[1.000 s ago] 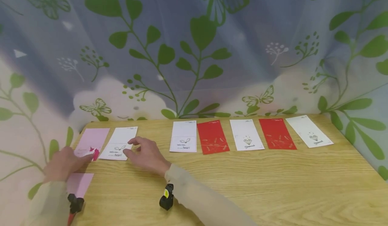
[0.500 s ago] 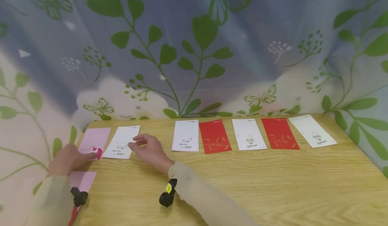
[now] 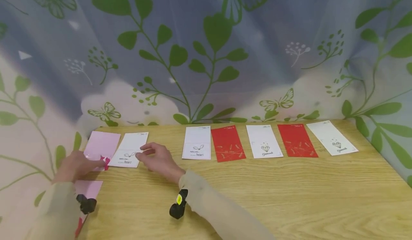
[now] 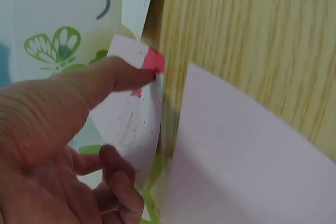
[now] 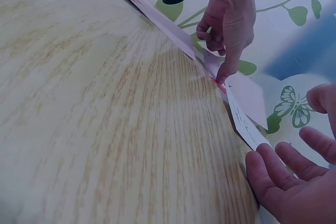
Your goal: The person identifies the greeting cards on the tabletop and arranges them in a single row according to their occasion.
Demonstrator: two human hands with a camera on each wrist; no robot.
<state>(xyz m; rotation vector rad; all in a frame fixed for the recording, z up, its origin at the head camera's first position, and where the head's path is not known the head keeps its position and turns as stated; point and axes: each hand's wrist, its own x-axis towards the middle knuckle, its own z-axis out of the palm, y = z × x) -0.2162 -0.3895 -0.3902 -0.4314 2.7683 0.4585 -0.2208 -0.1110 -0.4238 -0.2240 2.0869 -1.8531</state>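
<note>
At the table's left end, my left hand (image 3: 72,166) pinches a pink card (image 3: 102,143) by its near edge, thumb (image 4: 123,74) on top over a bright pink patch. The card's far end tilts up. In the left wrist view the other fingers (image 4: 118,182) curl below the card. Beside it lies a white card (image 3: 128,148) with a winged heart drawing and the word "heart". My right hand (image 3: 161,161) is at that white card's right edge, fingertips right at it; the right wrist view shows its fingers (image 5: 281,174) loosely bent and thumb apart.
Another pink card (image 3: 90,188) lies nearer, partly behind the left sleeve. Along the back edge stand in a row a white heart card (image 3: 197,143), two red cards (image 3: 228,143) and two white diamond cards (image 3: 264,141). A leaf-patterned curtain (image 3: 206,54) hangs behind the wooden table (image 3: 257,197).
The pink card in my left hand has tipped up and its far end shifted slightly away and right. My right hand stays beside the white card. The view has shifted slightly.
</note>
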